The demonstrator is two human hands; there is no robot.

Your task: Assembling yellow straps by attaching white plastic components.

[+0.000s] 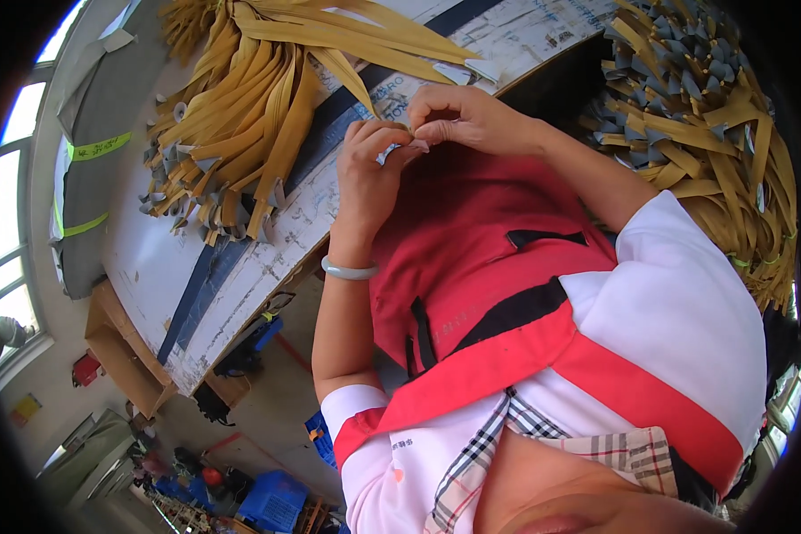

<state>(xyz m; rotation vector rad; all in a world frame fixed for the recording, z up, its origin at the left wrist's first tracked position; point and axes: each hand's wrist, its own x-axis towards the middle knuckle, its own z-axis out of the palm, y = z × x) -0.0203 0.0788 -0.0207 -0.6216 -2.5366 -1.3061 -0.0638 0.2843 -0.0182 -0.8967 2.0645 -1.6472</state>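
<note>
- The left hand (pixel 371 173) and right hand (pixel 458 116) meet at upper centre, fingertips pinched together on a small strap end (pixel 411 133).
- A pile of yellow straps (pixel 258 98) lies on the table (pixel 165 258), upper left.

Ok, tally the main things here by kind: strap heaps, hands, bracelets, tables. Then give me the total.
yellow strap heaps: 2, one on the table, one to the right
hands: 2, left hand and right hand
pale bracelet: 1, on the left wrist
table: 1
Total: 6
</note>
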